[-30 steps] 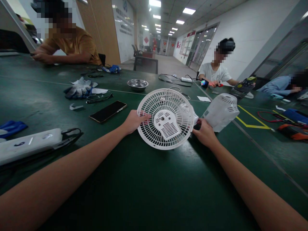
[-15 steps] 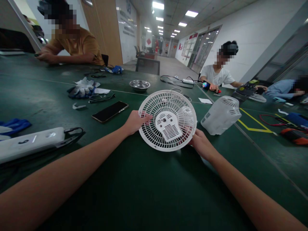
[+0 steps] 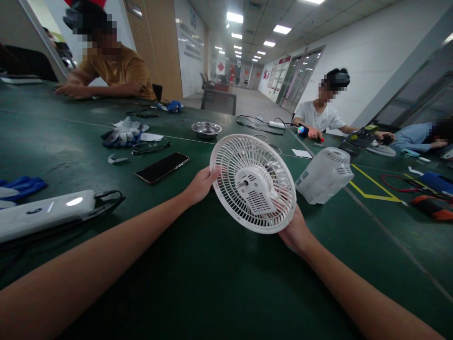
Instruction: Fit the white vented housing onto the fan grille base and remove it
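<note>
A round white fan grille [image 3: 226,189] is held up over the green table, tilted so its slatted front faces left and toward me. A motor housing with a thin metal shaft sits at its centre. My left hand [image 3: 203,183] grips the left rim, thumb on the front side. My right hand [image 3: 296,231] is closed around the lower right of the grille from behind; most of its fingers are hidden by the slats. Just right of the grille, a translucent white plastic housing [image 3: 324,175] stands on the table.
Left of the grille lie a black phone [image 3: 163,167], work gloves [image 3: 123,131] and a white power-bank-like device [image 3: 63,210] with a cable. A metal bowl [image 3: 206,130] stands behind. Several people sit around the table [image 3: 212,283]; red-and-black tools [image 3: 433,208] lie at far right.
The grille has turned, so its front now faces more to the left and the shaft shows from the side. Both hands have shifted slightly to the right with it.
</note>
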`<state>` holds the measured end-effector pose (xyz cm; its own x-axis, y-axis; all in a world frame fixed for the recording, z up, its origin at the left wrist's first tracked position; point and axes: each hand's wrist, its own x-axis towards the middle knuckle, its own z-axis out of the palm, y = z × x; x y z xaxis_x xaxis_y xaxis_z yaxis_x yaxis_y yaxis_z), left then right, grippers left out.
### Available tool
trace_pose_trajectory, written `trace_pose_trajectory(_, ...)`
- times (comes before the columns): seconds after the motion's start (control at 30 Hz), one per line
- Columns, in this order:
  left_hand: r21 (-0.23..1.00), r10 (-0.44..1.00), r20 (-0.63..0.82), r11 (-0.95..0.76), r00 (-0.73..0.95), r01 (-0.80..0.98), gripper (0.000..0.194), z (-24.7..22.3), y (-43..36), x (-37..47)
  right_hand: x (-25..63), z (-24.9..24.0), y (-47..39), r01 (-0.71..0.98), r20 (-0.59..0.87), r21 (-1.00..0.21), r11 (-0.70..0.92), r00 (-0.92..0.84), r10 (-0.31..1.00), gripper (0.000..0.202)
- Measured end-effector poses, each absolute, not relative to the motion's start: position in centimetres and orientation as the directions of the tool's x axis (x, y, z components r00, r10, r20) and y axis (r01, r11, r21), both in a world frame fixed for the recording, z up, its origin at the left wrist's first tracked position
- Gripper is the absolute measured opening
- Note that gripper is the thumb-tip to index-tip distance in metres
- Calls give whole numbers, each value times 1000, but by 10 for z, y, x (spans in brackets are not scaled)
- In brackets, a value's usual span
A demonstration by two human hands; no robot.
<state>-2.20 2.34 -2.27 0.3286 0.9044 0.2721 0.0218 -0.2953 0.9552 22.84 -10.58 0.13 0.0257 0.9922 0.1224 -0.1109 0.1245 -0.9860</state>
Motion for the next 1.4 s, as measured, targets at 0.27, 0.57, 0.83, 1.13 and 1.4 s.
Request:
trace_pose_trajectory(0.27, 995, 938, 101, -94, 331, -39, 78, -30, 38, -25, 240, 9, -107, 17, 243, -970, 243, 114, 963, 37)
trace_pose_trajectory(0.57, 861, 771, -116, 392, 626, -324, 73, -12, 27, -35, 247, 6, -109, 436, 537, -747, 501, -47, 842, 49)
trace_pose_trajectory(0.83, 799, 728, -293, 542, 620, -259, 25, -9, 32, -36, 253, 2, -102, 592, 550, -578, 561, -225, 804, 62)
trace_pose_trajectory(1.13, 800, 744, -321, 544, 587, -253, 25, -12, 33, -28, 300, -2, -68, 804, 664, -464, 373, 37, 747, 65)
trace_pose_trajectory(1.4, 855, 801, -255, 448, 542, -261, 20, -21, 37, -26, 318, -20, -42, 843, 450, -520, 140, 131, 884, 89)
